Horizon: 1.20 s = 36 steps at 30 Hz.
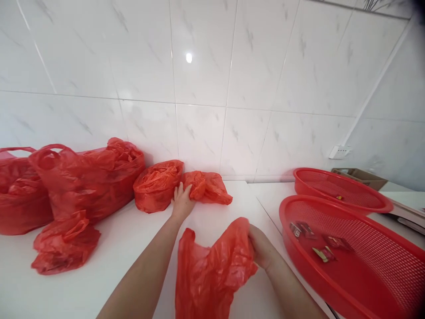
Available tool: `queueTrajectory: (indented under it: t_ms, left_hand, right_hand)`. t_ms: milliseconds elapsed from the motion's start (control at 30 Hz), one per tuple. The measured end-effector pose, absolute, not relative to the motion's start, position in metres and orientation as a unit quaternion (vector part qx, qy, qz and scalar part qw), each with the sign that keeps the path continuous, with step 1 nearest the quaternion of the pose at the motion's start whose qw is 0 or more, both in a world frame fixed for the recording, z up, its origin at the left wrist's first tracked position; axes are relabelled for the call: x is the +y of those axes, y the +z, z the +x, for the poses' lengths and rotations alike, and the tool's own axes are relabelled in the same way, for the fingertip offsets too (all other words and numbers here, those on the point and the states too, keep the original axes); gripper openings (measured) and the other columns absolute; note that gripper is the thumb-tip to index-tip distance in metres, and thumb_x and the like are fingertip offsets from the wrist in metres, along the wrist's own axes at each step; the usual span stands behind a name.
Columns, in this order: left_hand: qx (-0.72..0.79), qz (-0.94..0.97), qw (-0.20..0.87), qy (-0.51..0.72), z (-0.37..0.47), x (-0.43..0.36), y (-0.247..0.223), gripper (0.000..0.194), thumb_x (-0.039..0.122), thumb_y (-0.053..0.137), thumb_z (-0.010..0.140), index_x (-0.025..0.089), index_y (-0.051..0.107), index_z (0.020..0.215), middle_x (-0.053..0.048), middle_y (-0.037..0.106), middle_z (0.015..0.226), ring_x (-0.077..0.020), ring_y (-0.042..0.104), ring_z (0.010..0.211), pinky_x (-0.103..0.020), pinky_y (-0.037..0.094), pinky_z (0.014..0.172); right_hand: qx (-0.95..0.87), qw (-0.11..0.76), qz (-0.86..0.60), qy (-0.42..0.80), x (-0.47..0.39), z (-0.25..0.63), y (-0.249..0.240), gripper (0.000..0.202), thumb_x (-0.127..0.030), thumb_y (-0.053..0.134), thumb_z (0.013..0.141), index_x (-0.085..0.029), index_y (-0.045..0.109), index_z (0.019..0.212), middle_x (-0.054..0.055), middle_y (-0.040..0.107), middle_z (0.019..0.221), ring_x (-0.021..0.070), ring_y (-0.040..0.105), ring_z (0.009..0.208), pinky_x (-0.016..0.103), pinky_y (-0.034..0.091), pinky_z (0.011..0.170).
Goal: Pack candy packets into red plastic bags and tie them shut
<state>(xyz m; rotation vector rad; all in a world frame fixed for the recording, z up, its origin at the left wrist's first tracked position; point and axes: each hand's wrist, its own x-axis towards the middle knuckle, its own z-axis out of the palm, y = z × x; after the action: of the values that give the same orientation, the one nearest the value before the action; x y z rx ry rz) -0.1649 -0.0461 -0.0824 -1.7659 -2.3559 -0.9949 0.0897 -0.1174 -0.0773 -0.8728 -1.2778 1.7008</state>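
My right hand grips the upper right side of a red plastic bag, which hangs loosely over the front of the white table. Stretched toward the back, my left hand has its fingers spread. Its fingertips touch or lie right beside a crumpled red bag that rests on the table near the wall. Just left of that hand sits a rounded, filled red bag. Whatever the hanging bag contains is hidden.
Large red bags and a small knotted one stand at the left. On the right, a red plastic basket holds several small wrapped packets. Behind it are another red basket and a cardboard box. A tiled wall bounds the back.
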Motion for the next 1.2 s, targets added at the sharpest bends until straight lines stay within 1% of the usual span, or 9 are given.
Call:
queueTrajectory:
  t_ms: [167,267,367,567,733,867,1000,1100,1200]
  left_hand:
    - [-0.603,-0.621,0.017,-0.500,-0.157,-0.101,-0.077,0.025,0.022,0.043,0.085,0.020,0.060,0.103,-0.009,0.055,0.121,-0.0227,0.048,0.117,-0.040,0.037,0.100]
    - [-0.532,-0.716,-0.209,-0.400,-0.150,-0.142,-0.080,0.029,0.035,0.046,0.085,0.023,0.059,0.107,-0.006,0.061,0.112,-0.0203,0.056,0.102,-0.033,0.044,0.089]
    - [-0.498,-0.761,-0.306,-0.282,-0.146,-0.169,-0.082,0.044,0.037,0.061,0.075,0.027,0.057,0.117,-0.004,0.061,0.116,-0.0228,0.055,0.103,-0.032,0.044,0.086]
    - [-0.628,-0.711,-0.139,-0.283,-0.161,-0.175,-0.084,0.018,0.019,0.045,0.079,0.023,0.062,0.076,0.002,0.063,0.075,-0.0151,0.056,0.070,-0.025,0.040,0.063]
    - [-0.635,-0.629,0.107,-0.437,-0.176,-0.172,-0.085,0.015,0.014,0.045,0.081,0.021,0.058,0.087,-0.001,0.060,0.080,-0.0150,0.055,0.074,-0.026,0.043,0.067]
    - [-0.496,-0.745,0.198,-0.400,-0.149,-0.182,-0.093,0.023,0.009,0.047,0.082,0.019,0.058,0.100,-0.008,0.061,0.093,-0.0170,0.056,0.082,-0.029,0.047,0.070]
    - [-0.390,-0.868,0.118,-0.283,-0.112,-0.191,-0.099,0.028,0.009,0.044,0.084,0.019,0.057,0.106,-0.010,0.061,0.111,-0.0209,0.058,0.094,-0.035,0.049,0.078]
    - [-0.369,-0.895,-0.004,-0.251,-0.103,-0.192,-0.097,0.025,0.028,0.052,0.085,0.020,0.056,0.109,-0.009,0.062,0.110,-0.0237,0.057,0.102,-0.037,0.049,0.084]
    - [-0.401,-0.869,-0.097,-0.273,-0.108,-0.193,-0.095,0.045,0.048,0.054,0.082,0.021,0.050,0.118,-0.011,0.053,0.128,-0.0241,0.054,0.110,-0.035,0.048,0.089]
  right_hand:
    - [-0.631,0.359,-0.350,0.592,-0.117,0.089,-0.079,0.004,-0.022,0.054,0.071,-0.019,0.056,0.070,-0.002,0.058,0.066,0.0115,0.051,0.055,0.024,0.038,0.051]
    - [-0.668,0.434,-0.327,0.508,-0.112,0.094,-0.079,0.005,-0.017,0.056,0.068,-0.019,0.059,0.071,0.000,0.060,0.086,0.0146,0.056,0.077,0.027,0.044,0.069]
    - [-0.663,0.501,-0.313,0.459,-0.109,0.098,-0.077,0.005,-0.017,0.059,0.066,-0.020,0.061,0.069,0.003,0.058,0.102,0.0187,0.053,0.099,0.031,0.042,0.086]
    - [-0.595,0.618,-0.393,0.331,-0.103,0.109,-0.078,0.006,-0.024,0.056,0.072,-0.020,0.062,0.072,0.005,0.057,0.109,0.0204,0.052,0.105,0.035,0.039,0.092]
    - [-0.538,0.623,-0.504,0.262,-0.106,0.112,-0.075,0.018,-0.034,0.053,0.080,-0.021,0.058,0.092,0.002,0.059,0.088,0.0150,0.055,0.078,0.029,0.044,0.072]
    - [-0.666,0.449,-0.412,0.431,-0.126,0.090,-0.073,0.031,-0.047,0.049,0.083,-0.020,0.057,0.096,-0.001,0.053,0.069,0.0113,0.047,0.058,0.024,0.039,0.055]
    - [-0.703,0.374,-0.379,0.471,-0.138,0.062,-0.084,0.028,-0.042,0.059,0.077,-0.020,0.057,0.094,0.000,0.057,0.080,0.0127,0.050,0.068,0.024,0.041,0.061]
    - [-0.664,0.389,-0.411,0.488,-0.136,0.056,-0.093,0.022,-0.037,0.056,0.079,-0.018,0.052,0.070,-0.002,0.052,0.067,0.0113,0.046,0.062,0.024,0.039,0.056]
    - [-0.591,0.416,-0.372,0.582,-0.132,0.059,-0.094,0.024,-0.040,0.054,0.081,-0.017,0.054,0.073,0.000,0.057,0.074,0.0126,0.051,0.068,0.025,0.044,0.062]
